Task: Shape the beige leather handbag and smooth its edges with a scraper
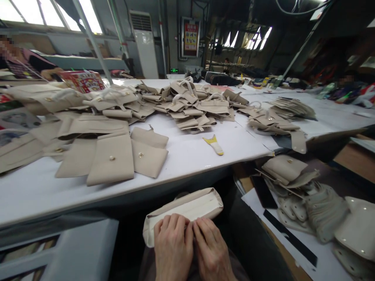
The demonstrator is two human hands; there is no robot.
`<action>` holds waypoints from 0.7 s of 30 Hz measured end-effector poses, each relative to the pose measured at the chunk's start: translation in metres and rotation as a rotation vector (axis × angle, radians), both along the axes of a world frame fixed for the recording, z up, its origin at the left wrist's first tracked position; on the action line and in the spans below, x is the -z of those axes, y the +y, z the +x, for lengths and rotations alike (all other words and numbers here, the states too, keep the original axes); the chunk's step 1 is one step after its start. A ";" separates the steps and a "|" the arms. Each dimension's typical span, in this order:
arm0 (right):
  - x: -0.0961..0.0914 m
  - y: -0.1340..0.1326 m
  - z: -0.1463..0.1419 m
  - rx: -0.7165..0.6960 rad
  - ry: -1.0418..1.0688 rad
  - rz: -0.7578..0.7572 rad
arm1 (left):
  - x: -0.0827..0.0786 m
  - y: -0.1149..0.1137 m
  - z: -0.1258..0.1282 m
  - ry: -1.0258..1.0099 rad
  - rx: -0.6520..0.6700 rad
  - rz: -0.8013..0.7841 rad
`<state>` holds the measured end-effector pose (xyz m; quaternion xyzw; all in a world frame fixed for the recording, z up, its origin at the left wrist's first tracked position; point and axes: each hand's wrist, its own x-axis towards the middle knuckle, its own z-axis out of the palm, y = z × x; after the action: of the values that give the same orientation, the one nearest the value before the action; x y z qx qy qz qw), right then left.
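On my lap lies a beige bag body [187, 205], its pale lining side facing up and its long edges folded. My left hand [173, 244] grips its near edge, with the fingers curled over it. Right beside it, my right hand [211, 246] pinches the same edge, and the two thumbs and forefingers almost meet at the middle. The bit of edge between the fingertips is hidden. Beyond my hands, on the white table [187, 152], lie beige bag panels with metal studs [111, 158].
A yellow-and-white tool [215, 145] lies on the table near heaped beige bags [193, 103]. Stacked flaps [325, 210] and a black strip [290, 236] are on the right-hand surface. At lower left stands a grey-blue crate [84, 249]. Another person [26, 62] sits far left.
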<state>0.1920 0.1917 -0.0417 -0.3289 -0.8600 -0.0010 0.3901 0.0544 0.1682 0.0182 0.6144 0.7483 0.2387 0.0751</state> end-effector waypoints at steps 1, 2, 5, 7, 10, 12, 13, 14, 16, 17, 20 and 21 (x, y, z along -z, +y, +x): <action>-0.001 -0.002 -0.004 -0.009 0.002 0.005 | 0.001 -0.004 -0.004 0.003 -0.009 0.017; -0.001 -0.003 -0.007 -0.020 0.003 0.011 | 0.001 -0.008 -0.007 0.004 -0.022 0.033; -0.003 -0.008 -0.018 -0.054 -0.002 0.027 | 0.004 -0.019 -0.017 0.007 -0.072 0.073; -0.005 -0.011 -0.024 -0.065 -0.011 0.025 | 0.006 -0.026 -0.022 0.025 -0.089 0.095; -0.008 -0.015 -0.033 -0.078 -0.025 0.016 | 0.011 -0.035 -0.030 0.062 -0.111 0.150; -0.009 -0.019 -0.038 -0.092 -0.037 0.014 | 0.015 -0.039 -0.035 0.072 -0.134 0.190; -0.010 -0.021 -0.041 -0.098 -0.043 0.013 | 0.018 -0.042 -0.038 0.071 -0.149 0.209; -0.010 -0.022 -0.043 -0.106 -0.051 0.013 | 0.021 -0.044 -0.040 0.065 -0.157 0.227; -0.011 -0.026 -0.048 -0.123 -0.066 0.015 | 0.029 -0.051 -0.044 0.040 -0.180 0.275; -0.011 -0.028 -0.050 -0.135 -0.070 0.017 | 0.034 -0.055 -0.046 0.012 -0.193 0.307; -0.012 -0.032 -0.057 -0.173 -0.082 0.022 | 0.058 -0.070 -0.052 -0.291 -0.336 0.375; -0.013 -0.033 -0.058 -0.181 -0.087 0.021 | 0.069 -0.074 -0.053 -0.503 -0.448 0.367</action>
<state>0.1336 0.1590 -0.0288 -0.2455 -0.9023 0.0106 0.3543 0.0017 0.0943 -0.0507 0.3609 0.7671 0.5225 0.0909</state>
